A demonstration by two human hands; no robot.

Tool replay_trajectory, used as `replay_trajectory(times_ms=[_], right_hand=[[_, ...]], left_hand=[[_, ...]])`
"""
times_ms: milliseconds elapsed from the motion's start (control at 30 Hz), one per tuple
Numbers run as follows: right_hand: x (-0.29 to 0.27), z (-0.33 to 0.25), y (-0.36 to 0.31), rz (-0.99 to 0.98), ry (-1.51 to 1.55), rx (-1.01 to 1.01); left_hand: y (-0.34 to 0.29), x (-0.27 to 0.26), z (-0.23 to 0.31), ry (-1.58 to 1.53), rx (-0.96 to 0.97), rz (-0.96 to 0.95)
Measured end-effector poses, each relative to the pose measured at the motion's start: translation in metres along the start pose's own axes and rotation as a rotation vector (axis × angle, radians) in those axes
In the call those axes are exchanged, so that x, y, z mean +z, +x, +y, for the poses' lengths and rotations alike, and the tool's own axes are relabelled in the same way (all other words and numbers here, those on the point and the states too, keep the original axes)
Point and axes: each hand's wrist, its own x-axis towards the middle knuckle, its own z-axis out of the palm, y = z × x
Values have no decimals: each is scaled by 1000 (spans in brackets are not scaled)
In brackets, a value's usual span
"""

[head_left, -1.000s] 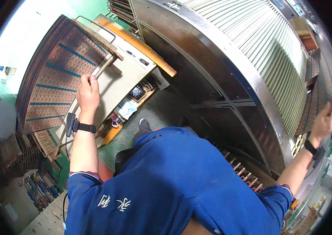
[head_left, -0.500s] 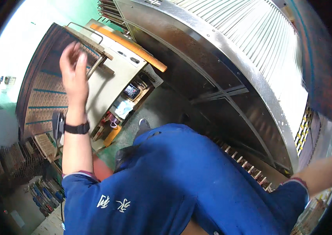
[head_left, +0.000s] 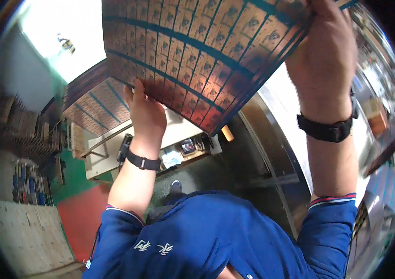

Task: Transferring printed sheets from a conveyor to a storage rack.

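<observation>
A large copper-coloured circuit board panel (head_left: pixel 183 51) with rows of small rectangles and dark teal strips is raised in front of me, tilted. My right hand (head_left: pixel 325 58) grips its right edge near the upper corner, the fingers partly behind it. At the lower left edge, my left hand (head_left: pixel 147 111) is closed with the thumb and fingers on the border; some fingertips are hidden. Behind the left hand, similar panels (head_left: pixel 97 109) lean on a wooden rack (head_left: pixel 85 144) at the table.
A pale table (head_left: pixel 188 130) has an open shelf with a small screen device (head_left: pixel 188 146) and a light-blue cloth (head_left: pixel 172 158). To the right stands a large metal machine (head_left: pixel 272 139). Wooden racks (head_left: pixel 16 125) and a red floor patch (head_left: pixel 83 218) are at left.
Both hands now hold a raised panel; the left hand was empty over the rack before. My right hand has come in from the right edge, and the view has turned.
</observation>
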Motion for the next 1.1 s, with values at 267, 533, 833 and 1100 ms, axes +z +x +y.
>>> replay_trajectory(times_ms=[267,533,833,1100], right_hand=[[65,52,47,94,-174,19],[44,37,123,-425,-203,-38],[-78,35,200,-563,-359,448],[-48,77,185,-314,-860,532]], left_hand=[[28,-82,22,-380,-56,236],[58,-163,17,-401,-195,501],[79,-180,32,-271,-260,537],[84,-210,44,-151,-137,516]])
